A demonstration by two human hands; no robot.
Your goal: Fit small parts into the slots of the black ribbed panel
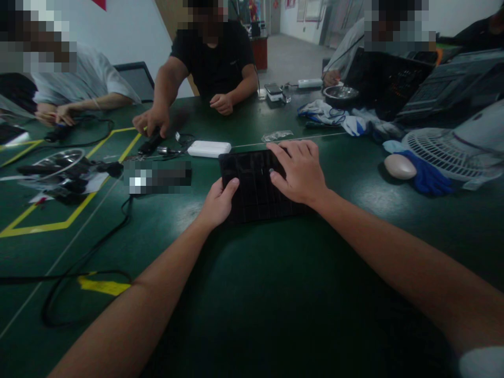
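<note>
A flat black rectangular case point(252, 184) with faint lines like compartments is held just above or on the green table, in front of me. My left hand point(221, 202) is closed on its left edge, thumb on top and the other fingers hidden beneath. Across its far right part lies my right hand point(301, 170), fingers bent at the far edge and thumb on the upper face. A small greyish spot shows at the right thumb tip; I cannot make out what it is. Just beyond the case lies a white power bank-like block point(209, 149).
Left are a metal bowl point(73, 160) of dark parts, black cables point(90, 247) and yellow tape lines point(43, 228). Right are a white fan point(437, 152), a blue glove point(429, 176) and a pale oval object point(400, 166). Co-workers point(212, 58) sit across the table.
</note>
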